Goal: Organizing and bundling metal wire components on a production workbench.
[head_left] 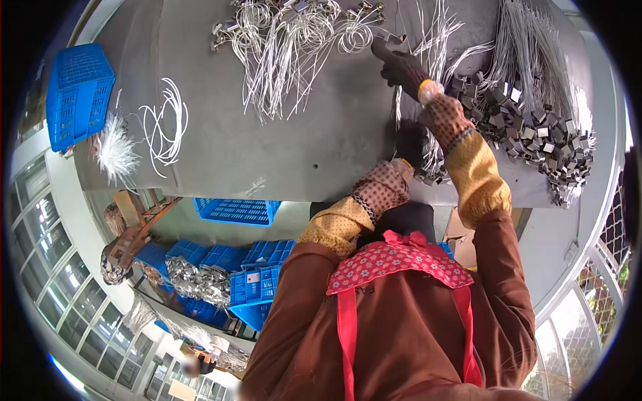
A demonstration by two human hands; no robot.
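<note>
My right hand, in a dark glove, reaches to the far side of the grey table. Its fingers are closed around what looks like a white cable, and a small metal connector shows at the fingertips. Just left of it lies a loose pile of coiled white cables. My left hand, also in a dark glove, is low over the near part of the table, beside a strand of white cables. Its fingers blend into shadow, so their grip is hidden.
A large heap of cables with dark square metal ends covers the table's right side. On the left are a looped cable bundle, a tuft of white strands and a blue crate. More blue crates stand below the table's near edge.
</note>
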